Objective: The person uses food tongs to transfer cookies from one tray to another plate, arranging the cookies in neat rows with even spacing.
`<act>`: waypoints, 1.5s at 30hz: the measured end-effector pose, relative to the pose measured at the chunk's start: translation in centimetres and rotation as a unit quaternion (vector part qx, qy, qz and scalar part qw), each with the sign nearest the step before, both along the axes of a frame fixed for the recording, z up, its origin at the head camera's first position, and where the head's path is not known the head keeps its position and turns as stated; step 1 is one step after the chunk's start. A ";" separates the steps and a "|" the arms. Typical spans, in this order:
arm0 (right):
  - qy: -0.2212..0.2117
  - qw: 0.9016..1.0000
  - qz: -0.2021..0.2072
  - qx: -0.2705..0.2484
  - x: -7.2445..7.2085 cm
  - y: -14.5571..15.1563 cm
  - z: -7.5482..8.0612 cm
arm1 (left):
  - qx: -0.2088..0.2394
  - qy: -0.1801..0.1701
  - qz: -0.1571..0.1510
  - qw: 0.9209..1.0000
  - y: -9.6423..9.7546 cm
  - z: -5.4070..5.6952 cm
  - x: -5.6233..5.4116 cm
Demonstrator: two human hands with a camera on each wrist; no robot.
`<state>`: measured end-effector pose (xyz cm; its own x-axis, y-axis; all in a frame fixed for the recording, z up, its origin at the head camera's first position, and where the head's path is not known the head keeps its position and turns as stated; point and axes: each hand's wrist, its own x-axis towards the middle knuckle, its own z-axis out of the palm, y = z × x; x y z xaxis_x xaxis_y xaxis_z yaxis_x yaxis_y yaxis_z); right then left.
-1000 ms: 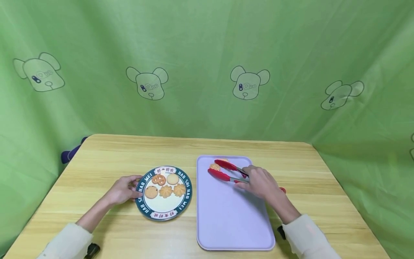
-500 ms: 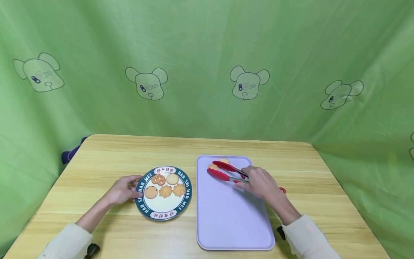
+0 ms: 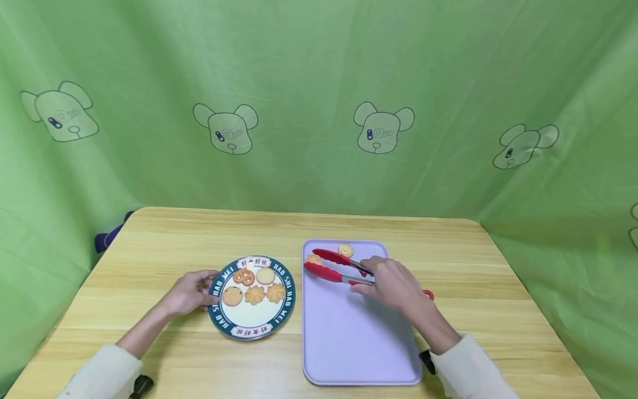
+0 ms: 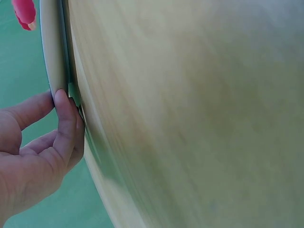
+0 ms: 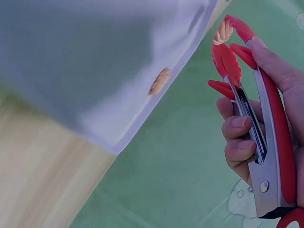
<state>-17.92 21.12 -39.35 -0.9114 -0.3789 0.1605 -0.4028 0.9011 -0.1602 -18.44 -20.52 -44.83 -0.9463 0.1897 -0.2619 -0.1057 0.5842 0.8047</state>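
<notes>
My left hand (image 3: pixel 186 293) pinches the left rim of a round plate (image 3: pixel 246 317) with a dark green lettered border; the left wrist view shows thumb and fingers (image 4: pixel 66 118) at its edge. On the plate lie a pretzel-shaped cookie (image 3: pixel 244 277), two round cookies and two flower-shaped ones. My right hand (image 3: pixel 394 282) grips red-and-steel tongs (image 3: pixel 324 271) over the far left of a lilac tray (image 3: pixel 359 343). Between the tong tips is a swirled cookie (image 5: pixel 223 33), held clear of the tray in the right wrist view. A second swirled cookie (image 3: pixel 345 251) lies at the tray's far end.
Plate and tray stand side by side on a light wooden table (image 3: pixel 498 310), a narrow strip of wood between them. A green curtain (image 3: pixel 309 183) with bear-head outlines hangs behind and around the table. Something dark purple (image 3: pixel 107 239) shows beyond the left table edge.
The tongs have closed on one swirled cookie and moved left with it toward the tray's left edge, uncovering the other cookie. My left hand and the plate have stayed put.
</notes>
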 end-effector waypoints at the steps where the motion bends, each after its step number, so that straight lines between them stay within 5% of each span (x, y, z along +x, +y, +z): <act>1: 0.003 1.000 0.004 0.001 0.1 -0.3 0.1 | -0.001 0.001 -0.003 1.000 0.0 0.0 0.0; 11: -0.032 0.999 0.013 -0.008 1.4 -4.5 0.4 | 0.005 0.005 -0.005 1.000 -0.2 0.1 0.1; 22: -0.044 0.996 0.083 -0.008 2.5 -8.2 -0.3 | 0.009 -0.003 -0.002 1.000 -0.1 0.0 0.0; 33: -0.052 0.991 0.125 0.000 3.3 -10.3 -1.2 | 0.003 -0.004 -0.002 1.000 -0.1 0.1 0.0; 45: -0.088 0.988 0.127 0.021 3.5 -11.6 -1.4 | 0.008 -0.009 -0.002 1.000 -0.2 0.0 -0.2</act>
